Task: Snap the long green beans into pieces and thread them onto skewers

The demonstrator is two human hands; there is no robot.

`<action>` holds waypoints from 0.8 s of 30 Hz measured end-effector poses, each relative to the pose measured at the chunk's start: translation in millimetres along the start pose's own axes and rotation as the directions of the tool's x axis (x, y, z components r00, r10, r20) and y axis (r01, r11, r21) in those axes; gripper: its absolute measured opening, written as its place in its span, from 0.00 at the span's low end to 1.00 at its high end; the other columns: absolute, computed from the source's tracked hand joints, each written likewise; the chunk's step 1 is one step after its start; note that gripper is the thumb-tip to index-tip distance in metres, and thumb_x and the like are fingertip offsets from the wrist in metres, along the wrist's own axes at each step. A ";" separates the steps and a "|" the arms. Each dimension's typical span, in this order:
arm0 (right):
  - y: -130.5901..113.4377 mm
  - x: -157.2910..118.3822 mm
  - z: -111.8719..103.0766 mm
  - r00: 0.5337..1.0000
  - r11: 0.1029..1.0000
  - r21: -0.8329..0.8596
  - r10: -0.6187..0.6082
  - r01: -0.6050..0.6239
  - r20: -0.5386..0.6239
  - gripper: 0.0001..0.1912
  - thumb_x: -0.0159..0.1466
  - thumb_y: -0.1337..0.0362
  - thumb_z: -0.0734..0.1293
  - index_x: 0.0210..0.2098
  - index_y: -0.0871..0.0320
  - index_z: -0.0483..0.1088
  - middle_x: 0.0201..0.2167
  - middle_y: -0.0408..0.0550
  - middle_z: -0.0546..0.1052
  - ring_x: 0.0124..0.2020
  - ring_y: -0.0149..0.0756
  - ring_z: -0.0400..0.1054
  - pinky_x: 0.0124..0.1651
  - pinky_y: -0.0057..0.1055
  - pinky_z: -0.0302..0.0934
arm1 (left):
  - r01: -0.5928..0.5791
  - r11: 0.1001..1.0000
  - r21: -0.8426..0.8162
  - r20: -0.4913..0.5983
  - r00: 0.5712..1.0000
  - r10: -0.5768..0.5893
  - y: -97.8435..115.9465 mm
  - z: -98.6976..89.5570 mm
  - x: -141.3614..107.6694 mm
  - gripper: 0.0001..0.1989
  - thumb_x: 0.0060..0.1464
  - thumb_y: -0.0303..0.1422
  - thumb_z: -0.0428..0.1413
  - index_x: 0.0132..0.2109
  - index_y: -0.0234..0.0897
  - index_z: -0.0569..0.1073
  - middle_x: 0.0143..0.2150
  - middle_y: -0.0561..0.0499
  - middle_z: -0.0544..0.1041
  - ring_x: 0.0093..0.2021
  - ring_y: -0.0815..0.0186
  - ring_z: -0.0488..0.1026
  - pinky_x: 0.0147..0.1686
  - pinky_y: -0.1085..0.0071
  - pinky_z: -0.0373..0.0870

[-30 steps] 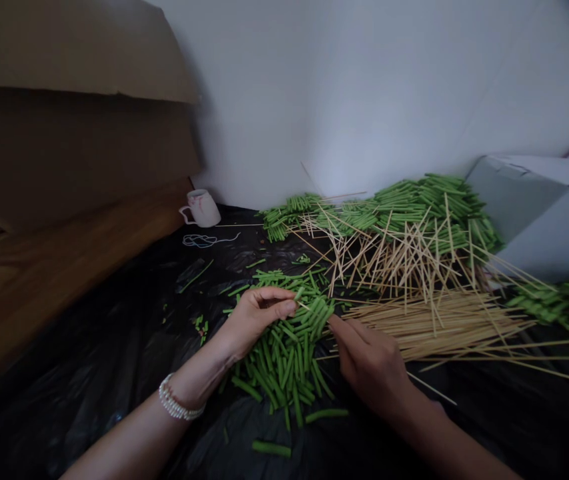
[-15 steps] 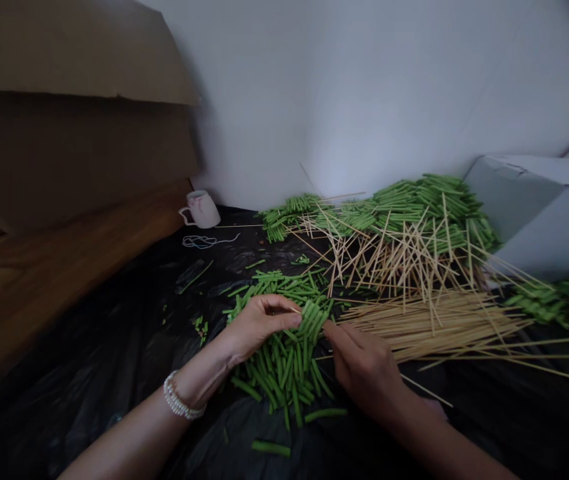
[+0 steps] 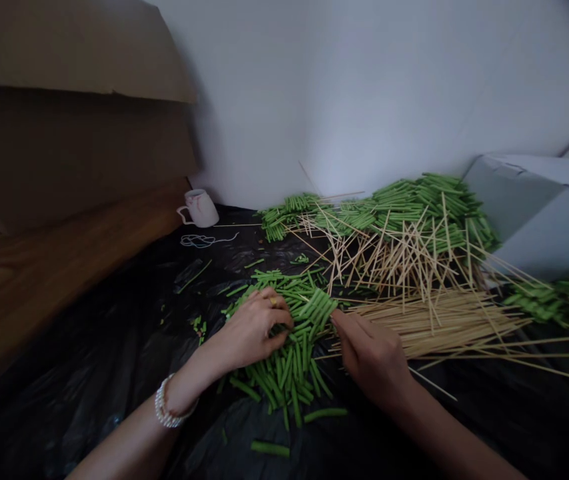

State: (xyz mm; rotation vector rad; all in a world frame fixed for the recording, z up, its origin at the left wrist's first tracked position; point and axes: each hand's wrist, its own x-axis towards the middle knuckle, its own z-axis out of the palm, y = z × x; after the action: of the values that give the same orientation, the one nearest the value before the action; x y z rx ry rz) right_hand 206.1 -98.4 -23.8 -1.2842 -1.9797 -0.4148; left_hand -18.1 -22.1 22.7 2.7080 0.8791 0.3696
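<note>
My right hand is closed on a thin wooden skewer, whose back end sticks out behind the hand. A row of cut green bean pieces sits side by side on that skewer, just left of my fingertips. Over the left side of a loose pile of cut green beans is my left hand, with a ring and a beaded bracelet. Its thumb and fingers are curled together among the pieces; what they hold, if anything, is hidden.
Bare skewers lie right of the pile. Behind them are stacked filled skewers. A mug and white cord sit back left on black plastic sheeting. Cardboard boxes flank the left; a pale box stands right.
My left hand has left the skewer's tip and moved down and left into the loose beans. My right hand, with the beaded skewer of beans, has shifted slightly right.
</note>
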 end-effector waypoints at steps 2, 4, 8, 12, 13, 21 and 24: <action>-1.1 -0.2 0.3 1.000 1.000 0.007 0.001 -0.001 -0.003 0.14 0.66 0.74 0.58 0.45 0.63 0.74 0.25 0.45 0.75 0.24 0.31 0.68 0.28 0.29 0.56 | 0.003 0.998 0.055 0.048 0.999 -0.005 2.2 0.0 -0.8 0.07 0.52 0.28 0.59 0.39 0.41 0.78 0.40 0.50 0.76 0.47 0.58 0.68 0.48 0.60 0.59; -1.8 0.0 0.1 1.000 1.000 0.007 0.002 -0.002 -0.007 0.14 0.66 0.74 0.58 0.45 0.63 0.74 0.24 0.45 0.75 0.24 0.31 0.68 0.28 0.29 0.56 | 0.003 0.995 0.105 0.061 0.998 -0.010 3.8 2.1 -0.4 0.09 0.50 0.28 0.60 0.41 0.41 0.78 0.40 0.50 0.76 0.47 0.57 0.67 0.46 0.61 0.58; -2.3 0.5 -0.2 1.000 1.000 0.017 0.006 -0.007 0.007 0.14 0.66 0.73 0.59 0.45 0.63 0.74 0.25 0.46 0.76 0.24 0.32 0.69 0.29 0.29 0.57 | -0.014 0.976 0.217 0.020 1.000 0.010 3.9 12.9 2.5 0.07 0.55 0.31 0.58 0.41 0.39 0.78 0.40 0.48 0.76 0.46 0.56 0.68 0.44 0.62 0.57; -2.4 0.3 0.3 1.000 1.000 0.020 0.006 -0.006 0.001 0.14 0.66 0.74 0.58 0.45 0.64 0.74 0.26 0.47 0.76 0.25 0.31 0.70 0.29 0.28 0.57 | -0.057 0.949 0.311 -0.025 0.997 0.068 1.5 24.6 4.9 0.10 0.63 0.32 0.52 0.38 0.38 0.78 0.36 0.48 0.77 0.41 0.60 0.70 0.41 0.62 0.56; -2.3 0.2 0.3 1.000 1.000 0.019 0.005 -0.005 0.004 0.14 0.66 0.74 0.58 0.44 0.64 0.74 0.26 0.46 0.76 0.25 0.31 0.70 0.29 0.28 0.57 | -0.068 0.945 0.319 -0.042 0.995 0.086 1.1 26.2 5.1 0.10 0.63 0.32 0.51 0.38 0.38 0.77 0.35 0.48 0.77 0.39 0.61 0.70 0.41 0.63 0.56; -2.4 0.0 -0.8 1.000 1.000 0.005 0.003 -0.003 -0.007 0.15 0.66 0.74 0.58 0.45 0.63 0.74 0.27 0.47 0.77 0.25 0.31 0.69 0.29 0.28 0.57 | -0.040 0.993 0.112 -0.184 0.981 0.061 1.7 22.2 4.8 0.11 0.65 0.33 0.49 0.45 0.37 0.76 0.43 0.46 0.80 0.45 0.59 0.73 0.46 0.63 0.62; -2.2 0.1 -1.1 1.000 1.000 0.017 0.001 -0.001 -0.008 0.14 0.66 0.74 0.58 0.45 0.63 0.74 0.26 0.46 0.77 0.25 0.31 0.69 0.30 0.28 0.57 | 0.027 1.000 0.005 -0.238 0.971 -0.025 -0.1 22.2 4.8 0.12 0.64 0.33 0.49 0.47 0.38 0.76 0.43 0.46 0.80 0.44 0.59 0.74 0.46 0.63 0.65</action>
State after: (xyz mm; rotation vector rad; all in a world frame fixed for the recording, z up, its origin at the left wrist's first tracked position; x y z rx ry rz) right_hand 204.5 -100.0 -22.7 -1.2715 -1.9717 -0.4016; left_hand -7.3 -23.0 2.7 2.6945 0.9790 0.6986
